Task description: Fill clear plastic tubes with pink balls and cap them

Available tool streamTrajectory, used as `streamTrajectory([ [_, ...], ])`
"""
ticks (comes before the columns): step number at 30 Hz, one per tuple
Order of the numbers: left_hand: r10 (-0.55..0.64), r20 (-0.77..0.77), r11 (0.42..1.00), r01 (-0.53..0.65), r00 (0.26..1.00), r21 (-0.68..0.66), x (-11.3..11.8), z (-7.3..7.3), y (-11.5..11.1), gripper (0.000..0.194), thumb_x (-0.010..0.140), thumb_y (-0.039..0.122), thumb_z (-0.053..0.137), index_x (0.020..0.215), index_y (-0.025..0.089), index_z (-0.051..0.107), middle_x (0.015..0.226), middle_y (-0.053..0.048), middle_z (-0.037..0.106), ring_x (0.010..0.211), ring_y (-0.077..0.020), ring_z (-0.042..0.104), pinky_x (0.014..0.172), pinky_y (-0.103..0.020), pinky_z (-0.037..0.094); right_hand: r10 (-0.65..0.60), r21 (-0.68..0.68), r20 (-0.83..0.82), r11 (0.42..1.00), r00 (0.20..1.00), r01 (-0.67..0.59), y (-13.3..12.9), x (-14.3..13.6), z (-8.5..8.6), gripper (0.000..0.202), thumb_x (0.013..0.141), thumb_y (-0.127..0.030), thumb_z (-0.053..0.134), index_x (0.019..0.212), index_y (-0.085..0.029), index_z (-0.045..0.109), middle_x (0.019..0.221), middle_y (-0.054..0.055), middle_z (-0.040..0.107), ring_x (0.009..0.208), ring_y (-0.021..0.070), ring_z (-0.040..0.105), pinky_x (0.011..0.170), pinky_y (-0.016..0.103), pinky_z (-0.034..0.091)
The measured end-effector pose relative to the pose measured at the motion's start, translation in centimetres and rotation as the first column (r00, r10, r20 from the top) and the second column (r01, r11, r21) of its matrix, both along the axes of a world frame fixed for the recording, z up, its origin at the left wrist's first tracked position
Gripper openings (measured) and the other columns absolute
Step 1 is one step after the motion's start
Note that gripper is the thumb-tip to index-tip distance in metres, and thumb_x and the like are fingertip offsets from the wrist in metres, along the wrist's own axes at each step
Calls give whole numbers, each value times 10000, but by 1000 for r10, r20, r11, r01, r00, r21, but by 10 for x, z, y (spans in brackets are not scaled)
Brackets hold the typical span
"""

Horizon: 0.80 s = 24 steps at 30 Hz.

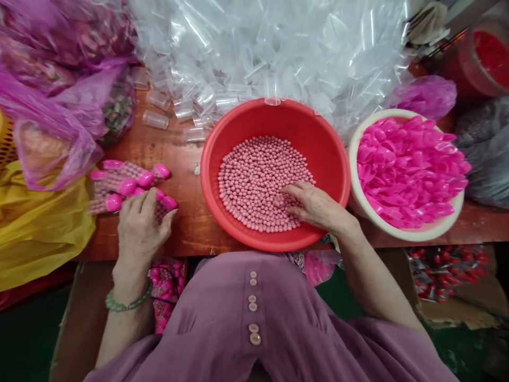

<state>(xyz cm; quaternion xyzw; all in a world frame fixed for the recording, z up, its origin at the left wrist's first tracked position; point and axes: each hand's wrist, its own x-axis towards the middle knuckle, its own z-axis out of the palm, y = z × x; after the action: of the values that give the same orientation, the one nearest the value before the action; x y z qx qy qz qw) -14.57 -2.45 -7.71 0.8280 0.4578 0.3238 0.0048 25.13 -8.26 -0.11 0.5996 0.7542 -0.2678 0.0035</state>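
Observation:
My left hand (141,225) rests on a small pile of pink-capped bead-filled tubes (127,185) at the left of the table. Its fingers are bent over the tubes' near side, and whether they grip one is hidden. My right hand (314,204) reaches into the red basin (274,119), fingertips among the pink beads (258,183). A clear tube or cup seems to be at those fingertips, blurred against the beads. To the right of the basin stands a cream bowl (368,212) heaped with bright pink plastic caps (409,170).
Clear plastic tubes (278,48) are heaped behind the basin, some loose (155,120). Purple bags (67,111) and a yellow bag (43,228) lie at the left. A tub of red pieces (491,55) stands back right. Below the table edge (485,225) are red-tipped items (447,270).

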Motion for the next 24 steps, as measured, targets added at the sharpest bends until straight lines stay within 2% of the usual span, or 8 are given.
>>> streamTrajectory([
  [2,61,-39,994,-64,997,-92,15,20,-4,518,841,354,676,1323,203,563,1163,-115,681,1049,-303,625,911,-487,523,31,-46,4,998,1000,-31,3,-5,-4,250,885,-174,589,1128,-182,646,1033,98,622,936,218,610,833,337,483],
  [4,44,46,987,-37,998,-155,39,46,-8,438,854,306,667,1275,206,596,1177,-115,686,1090,-279,641,954,-444,530,39,-78,21,996,999,-37,5,-10,-5,171,931,-192,534,1034,-172,669,989,95,615,867,198,606,779,313,470],
  [8,-161,236,932,226,958,-282,98,80,-10,407,875,340,646,1259,215,596,1200,-66,699,1093,-229,668,995,-405,537,-25,46,-109,999,994,30,5,-14,1,155,960,-268,535,979,-174,657,914,73,638,829,182,606,766,297,461],
  [10,-303,300,863,394,904,-315,125,80,-8,493,874,372,653,1312,169,552,1260,-111,672,1149,-230,651,1015,-394,531,-45,153,-224,985,973,81,3,-15,6,157,952,-290,563,1028,-179,645,911,58,663,838,171,617,778,284,466],
  [13,-455,318,739,552,832,-386,155,70,-4,636,868,382,654,1405,111,447,1386,-196,572,1297,-273,555,1090,-452,469,-13,266,-195,962,981,65,2,-17,10,160,955,-278,552,1007,-166,654,839,53,665,769,167,617,722,281,475],
  [16,-476,333,641,581,814,-502,174,64,-2,643,857,299,644,1414,67,422,1434,-249,505,1356,-321,488,1123,-505,415,41,381,-201,924,979,39,-1,-20,14,169,958,-259,531,1020,-174,664,855,61,682,758,169,636,707,287,501],
  [19,-486,431,509,647,760,-567,185,66,-4,563,828,160,606,1377,123,486,1371,-182,584,1268,-298,566,1091,-470,442,109,503,-226,864,968,20,-6,-22,16,204,941,-229,555,1124,-200,642,967,65,711,847,176,677,765,290,536],
  [24,-447,544,423,704,710,-571,187,66,-2,585,889,145,518,1450,25,401,1260,-192,656,1125,-258,647,995,-363,491,136,536,-178,844,975,-20,-12,-21,26,307,932,-270,592,1230,-196,596,1010,61,733,831,161,705,768,254,558],
])
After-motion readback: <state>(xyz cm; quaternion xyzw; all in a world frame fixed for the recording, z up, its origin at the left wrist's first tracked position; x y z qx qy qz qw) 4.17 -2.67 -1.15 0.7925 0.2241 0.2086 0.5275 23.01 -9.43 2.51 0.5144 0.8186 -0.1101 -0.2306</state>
